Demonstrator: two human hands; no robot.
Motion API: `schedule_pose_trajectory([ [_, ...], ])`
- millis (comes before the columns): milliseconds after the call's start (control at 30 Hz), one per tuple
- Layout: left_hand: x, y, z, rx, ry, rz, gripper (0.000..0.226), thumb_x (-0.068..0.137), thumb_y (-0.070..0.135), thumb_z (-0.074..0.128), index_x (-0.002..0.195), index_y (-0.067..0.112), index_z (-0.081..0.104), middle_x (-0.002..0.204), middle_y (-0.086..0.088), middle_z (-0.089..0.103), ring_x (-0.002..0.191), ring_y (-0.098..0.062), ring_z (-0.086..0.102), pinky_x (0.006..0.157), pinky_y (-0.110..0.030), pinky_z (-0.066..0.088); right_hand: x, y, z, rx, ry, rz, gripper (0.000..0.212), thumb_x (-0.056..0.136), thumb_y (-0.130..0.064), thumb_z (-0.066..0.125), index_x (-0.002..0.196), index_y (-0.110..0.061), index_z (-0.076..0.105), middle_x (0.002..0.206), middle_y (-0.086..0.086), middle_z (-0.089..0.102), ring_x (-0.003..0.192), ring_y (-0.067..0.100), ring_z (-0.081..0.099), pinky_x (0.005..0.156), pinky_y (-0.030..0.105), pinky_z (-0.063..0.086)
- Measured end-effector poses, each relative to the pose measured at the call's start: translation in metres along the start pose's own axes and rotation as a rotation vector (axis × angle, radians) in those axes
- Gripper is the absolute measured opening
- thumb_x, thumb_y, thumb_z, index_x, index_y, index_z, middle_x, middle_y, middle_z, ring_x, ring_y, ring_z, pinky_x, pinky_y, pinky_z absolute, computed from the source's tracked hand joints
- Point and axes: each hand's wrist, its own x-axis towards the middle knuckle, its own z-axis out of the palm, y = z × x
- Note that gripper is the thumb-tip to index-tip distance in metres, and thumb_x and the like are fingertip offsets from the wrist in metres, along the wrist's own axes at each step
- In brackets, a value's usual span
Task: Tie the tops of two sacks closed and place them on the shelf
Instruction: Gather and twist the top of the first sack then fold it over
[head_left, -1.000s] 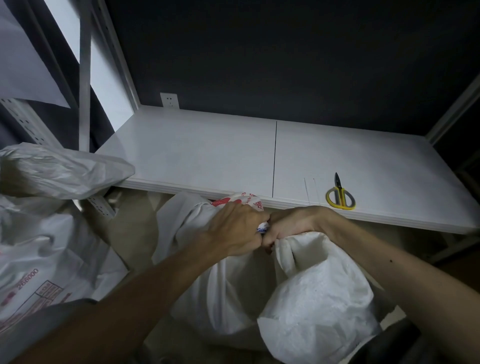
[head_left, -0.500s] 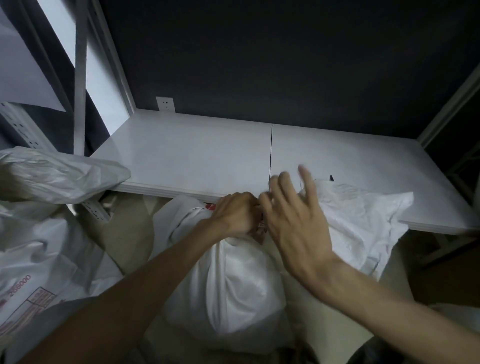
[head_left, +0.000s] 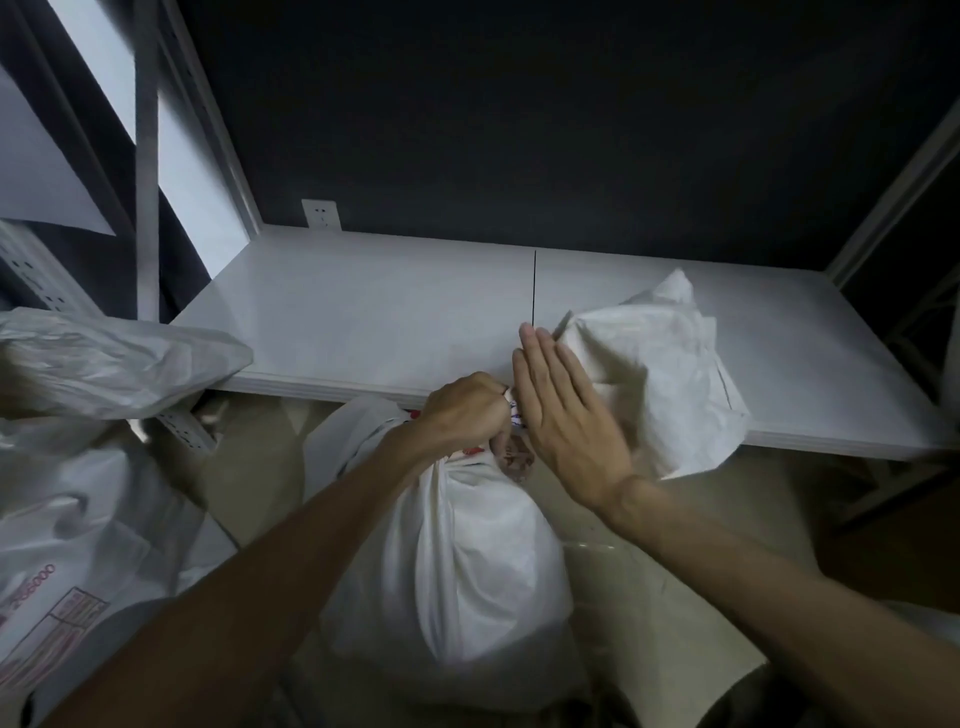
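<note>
The white sack (head_left: 467, 561) stood at lower centre of the frame, below the front edge of the shelf (head_left: 363, 312), its body full and rounded. Its neck was bunched tight just under the shelf edge, where the left hand (head_left: 465, 413) gripped it, fingers curled round the gathered cloth. Above that grip the sack's loose top (head_left: 660, 374) fanned up and to the right, lying crumpled on the right half of the shelf and over its front edge. The right hand (head_left: 563, 426) was flat, fingers straight and pressed together and pointing toward the top of the frame, laid along the left side of the loose top; it grasped nothing.

At the left edge a crumpled sack (head_left: 104, 358) overlapped the shelf's left front corner, and a printed sack (head_left: 78, 545) with red markings lay below it. A wall socket (head_left: 321, 214) sat at the shelf's back left corner, against the dark wall (head_left: 519, 130).
</note>
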Motion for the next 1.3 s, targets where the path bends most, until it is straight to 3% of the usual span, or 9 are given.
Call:
schedule_pose_trajectory([
  [133, 0.000, -0.003, 0.005, 0.010, -0.022, 0.068, 0.029, 0.059, 0.001, 0.070, 0.048, 0.018, 0.049, 0.057, 0.001, 0.055, 0.061, -0.023, 0.053, 0.054, -0.027, 0.034, 0.004, 0.001, 0.017, 0.103, 0.086, -0.084, 0.051, 0.100, -0.004, 0.012, 0.116, 0.006, 0.059, 0.118, 0.026, 0.063, 0.124, 0.040, 0.053, 0.116, 0.053, 0.017],
  [233, -0.001, -0.010, 0.007, 0.052, -0.024, 0.149, 0.034, 0.064, 0.002, 0.072, 0.056, 0.021, 0.045, 0.061, 0.004, 0.051, 0.062, -0.020, 0.048, 0.053, -0.028, 0.030, 0.012, 0.006, 0.015, 0.210, 0.227, -0.089, 0.029, 0.091, 0.003, 0.034, 0.080, -0.002, 0.061, 0.076, 0.017, 0.061, 0.085, 0.035, 0.063, 0.106, 0.050, 0.034],
  [333, -0.007, -0.017, 0.002, -0.032, -0.036, 0.211, 0.035, 0.068, 0.001, 0.073, 0.063, 0.023, 0.047, 0.063, 0.006, 0.052, 0.057, -0.013, 0.046, 0.054, -0.027, 0.033, 0.026, 0.011, 0.007, 0.261, 0.300, -0.119, 0.021, 0.080, 0.002, 0.040, 0.067, -0.008, 0.053, 0.061, 0.011, 0.050, 0.061, 0.028, 0.049, 0.088, 0.045, 0.040],
  [533, -0.006, -0.062, 0.016, 0.174, 0.356, 0.250, 0.037, 0.072, 0.037, 0.081, 0.101, 0.019, 0.065, 0.096, -0.003, 0.074, 0.089, -0.028, 0.067, 0.075, -0.032, 0.049, 0.038, 0.024, 0.004, 0.309, 0.083, -0.174, 0.025, 0.066, -0.029, 0.074, 0.065, -0.010, 0.057, 0.061, 0.009, 0.060, 0.059, 0.027, 0.054, 0.070, 0.039, 0.029],
  [667, -0.002, -0.076, 0.031, 0.189, 0.549, 0.273, 0.035, 0.069, 0.040, 0.085, 0.085, 0.011, 0.070, 0.084, -0.009, 0.075, 0.078, -0.031, 0.070, 0.068, -0.032, 0.051, 0.036, 0.022, -0.004, 0.379, -0.032, -0.168, 0.020, 0.058, -0.029, 0.067, 0.058, -0.013, 0.055, 0.055, 0.008, 0.061, 0.052, 0.027, 0.055, 0.064, 0.034, 0.034],
  [800, 0.001, -0.077, 0.032, 0.386, 0.567, 0.379, 0.029, 0.054, 0.009, 0.086, 0.069, 0.005, 0.061, 0.063, -0.016, 0.066, 0.055, -0.035, 0.064, 0.060, -0.037, 0.051, 0.031, 0.019, -0.008, 0.746, -0.276, -0.049, 0.017, 0.068, -0.026, 0.058, 0.058, -0.018, 0.047, 0.061, 0.009, 0.059, 0.064, 0.033, 0.058, 0.063, 0.027, 0.029],
  [1067, 0.006, -0.078, 0.039, 0.692, 0.561, 0.477, 0.043, 0.039, 0.004, 0.082, 0.075, 0.009, 0.060, 0.061, -0.008, 0.062, 0.054, -0.027, 0.061, 0.065, -0.034, 0.049, 0.025, 0.015, 0.003, 1.306, -0.976, 0.215, 0.025, 0.063, 0.003, 0.062, 0.059, -0.014, 0.044, 0.052, -0.002, 0.039, 0.052, 0.014, 0.035, 0.043, 0.021, 0.024],
  [1200, 0.011, -0.076, 0.049, 0.805, 0.571, 0.486, 0.047, 0.034, 0.010, 0.085, 0.075, 0.012, 0.061, 0.061, -0.004, 0.061, 0.054, -0.023, 0.060, 0.068, -0.034, 0.031, 0.003, 0.028, -0.005, 1.448, -0.976, 0.263, 0.013, 0.050, -0.019, 0.062, 0.062, -0.015, 0.058, 0.070, -0.001, 0.054, 0.070, 0.014, 0.049, 0.063, 0.029, 0.040],
  [1300, 0.016, -0.068, 0.054, 0.821, 0.560, 0.501, 0.049, 0.033, 0.012, 0.088, 0.075, 0.012, 0.061, 0.061, -0.004, 0.061, 0.053, -0.023, 0.060, 0.067, -0.035, 0.029, -0.010, 0.035, -0.006, 1.439, -0.996, 0.196, 0.010, 0.066, -0.011, 0.063, 0.069, -0.005, 0.055, 0.078, 0.002, 0.049, 0.073, 0.011, 0.045, 0.064, 0.025, 0.035],
])
